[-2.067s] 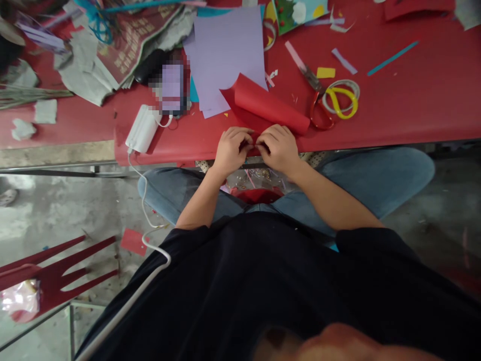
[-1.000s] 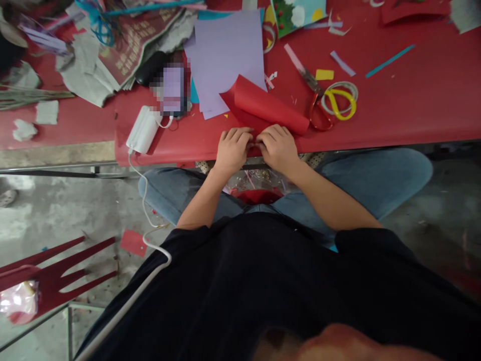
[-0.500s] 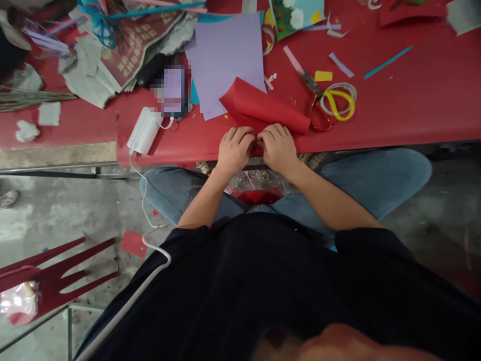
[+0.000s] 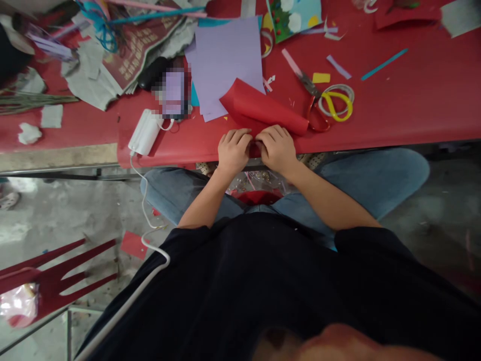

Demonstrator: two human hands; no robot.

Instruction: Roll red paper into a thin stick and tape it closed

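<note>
A sheet of red paper [image 4: 268, 108], curled over along its far side, lies near the front edge of the table. My left hand [image 4: 235, 149] is at its near edge with the fingers bent and closed on the paper. Close beside it, my right hand [image 4: 277, 148] also has its fingers curled onto that near edge. The thumbs and the bit of paper between the hands are mostly hidden. Right of the paper lie scissors [image 4: 314, 90] with one yellow and one red handle loop, on a ring of whitish tape or cord [image 4: 347, 90].
Purple sheets [image 4: 229, 60] lie just behind the red paper. A white power bank [image 4: 146, 131] with a cable stands left, by a blurred phone [image 4: 173, 93]. Newspaper [image 4: 131, 57] and paper strips [image 4: 384, 64] litter the red table [image 4: 406, 110]. A red chair [image 4: 48, 283] is lower left.
Both hands stay at the paper's near edge, their fingers shifting only very slightly. The view has moved a little; the red paper keeps its curled shape.
</note>
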